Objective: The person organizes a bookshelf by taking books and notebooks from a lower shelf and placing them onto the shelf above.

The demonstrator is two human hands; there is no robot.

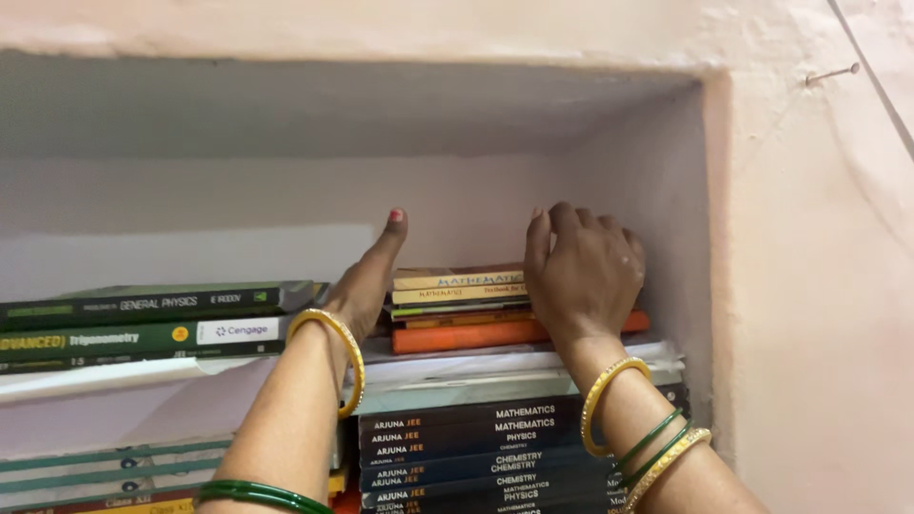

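Observation:
A small stack of thin books [457, 295], yellow on top and orange at the bottom, lies on top of a taller pile of dark-spined books [457, 447] inside a wall niche. My left hand [369, 276] rests flat against the left side of the small stack, thumb up, fingers hidden behind it. My right hand [581, 271] lies over the right end of the stack, fingers curled onto the top and back. Both wrists wear yellow and green bangles.
A second pile of green-spined books [143, 328] lies to the left in the niche. The niche's right wall [657, 219] stands close beside my right hand. A nail [830, 73] sticks out of the pink wall at the upper right.

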